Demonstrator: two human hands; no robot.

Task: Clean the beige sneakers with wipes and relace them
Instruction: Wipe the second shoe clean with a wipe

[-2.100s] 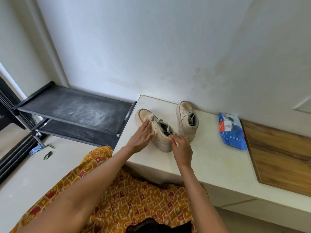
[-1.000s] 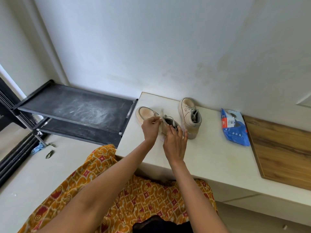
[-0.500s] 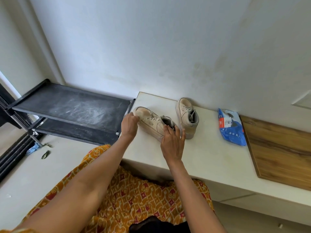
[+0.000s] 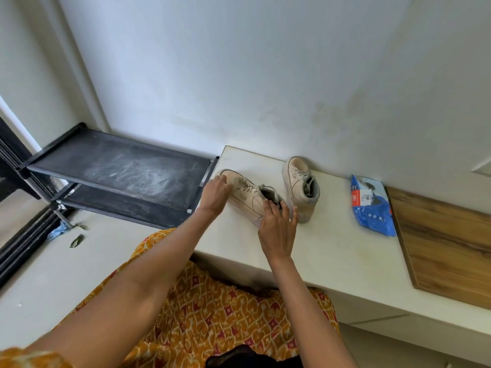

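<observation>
Two beige sneakers stand on a white ledge (image 4: 332,251). The near sneaker (image 4: 248,195) lies with its toe pointing left, tilted on its sole edge. My left hand (image 4: 216,192) grips its toe end with curled fingers. My right hand (image 4: 277,227) holds the heel, thumb at the collar opening, fingers spread round the back. The second sneaker (image 4: 301,187) stands upright just behind and to the right, laced, toe to the wall. A blue pack of wipes (image 4: 372,205) lies further right on the ledge.
A wooden board (image 4: 446,248) covers the right end of the ledge. A black two-shelf rack (image 4: 119,168) stands left of the ledge against the wall. My orange patterned garment (image 4: 212,314) fills the space below. Small scraps lie on the floor at left.
My left hand went from the laces to the toe of the near sneaker. My right hand shifted onto the heel, and the sneaker turned and tilted between both hands.
</observation>
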